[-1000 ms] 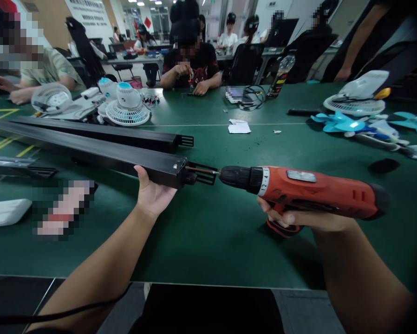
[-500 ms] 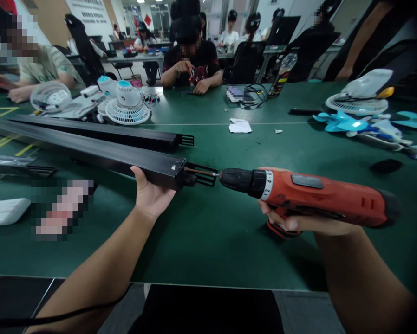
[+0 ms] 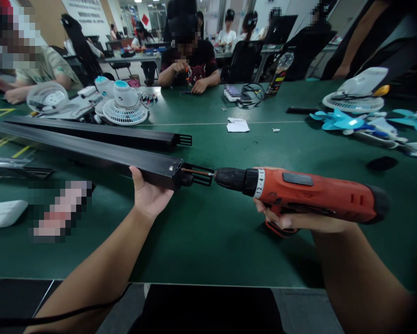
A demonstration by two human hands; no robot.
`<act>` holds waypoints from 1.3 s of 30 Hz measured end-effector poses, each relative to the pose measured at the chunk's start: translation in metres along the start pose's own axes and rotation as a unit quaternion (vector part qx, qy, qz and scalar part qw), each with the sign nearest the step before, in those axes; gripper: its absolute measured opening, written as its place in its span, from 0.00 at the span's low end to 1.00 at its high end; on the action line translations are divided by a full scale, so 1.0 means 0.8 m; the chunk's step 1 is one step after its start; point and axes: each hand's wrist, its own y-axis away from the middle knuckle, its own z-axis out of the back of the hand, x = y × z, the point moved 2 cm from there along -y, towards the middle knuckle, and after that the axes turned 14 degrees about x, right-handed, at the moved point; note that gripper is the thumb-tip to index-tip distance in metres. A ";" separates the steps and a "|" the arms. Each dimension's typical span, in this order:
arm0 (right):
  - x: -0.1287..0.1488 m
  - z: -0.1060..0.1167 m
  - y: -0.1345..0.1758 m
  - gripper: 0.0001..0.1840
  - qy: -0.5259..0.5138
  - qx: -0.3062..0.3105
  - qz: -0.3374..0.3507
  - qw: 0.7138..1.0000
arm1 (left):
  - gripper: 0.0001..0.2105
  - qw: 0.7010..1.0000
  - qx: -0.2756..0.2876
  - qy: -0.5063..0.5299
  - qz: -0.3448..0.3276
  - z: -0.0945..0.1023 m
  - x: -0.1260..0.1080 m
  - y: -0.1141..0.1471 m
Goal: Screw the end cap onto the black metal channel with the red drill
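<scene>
My left hand (image 3: 152,195) grips the near end of a long black rectangular bar (image 3: 125,155), its thumb on the side and its fingers hidden underneath. A slotted black bracket (image 3: 203,175) sticks out from the bar's end. In my right hand (image 3: 281,220) is a red and black cordless drill (image 3: 320,192), held level by the handle and pointing left. Its long thin bit (image 3: 198,172) runs alongside the bracket to the bar's end face; the tip's exact seat is too small to make out. Behind lies a second black bar (image 3: 125,134) with a similar bracket.
White fan parts (image 3: 125,109) lie at the back left, with blue fan blades (image 3: 341,120) at the right. A bottle (image 3: 280,76), a coiled cable (image 3: 257,95) and paper scraps (image 3: 238,125) lie toward the back. A person (image 3: 189,65) works across the green table (image 3: 229,250).
The whole view has shifted slightly. The drill sits a little further left in the picture, its rear slightly higher; the bit still meets the bar's end. Both hands keep their hold.
</scene>
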 end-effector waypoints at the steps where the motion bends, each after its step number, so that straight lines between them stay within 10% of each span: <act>1: 0.001 0.000 0.000 0.16 0.000 0.000 -0.001 1.000 | 0.46 1.000 -0.011 -0.005 -0.005 -0.001 0.001 0.000; 39: -0.001 -0.001 -0.001 0.15 -0.028 -0.027 -0.007 0.999 | 0.48 0.999 -0.006 -0.036 -0.020 -0.012 0.003 -0.003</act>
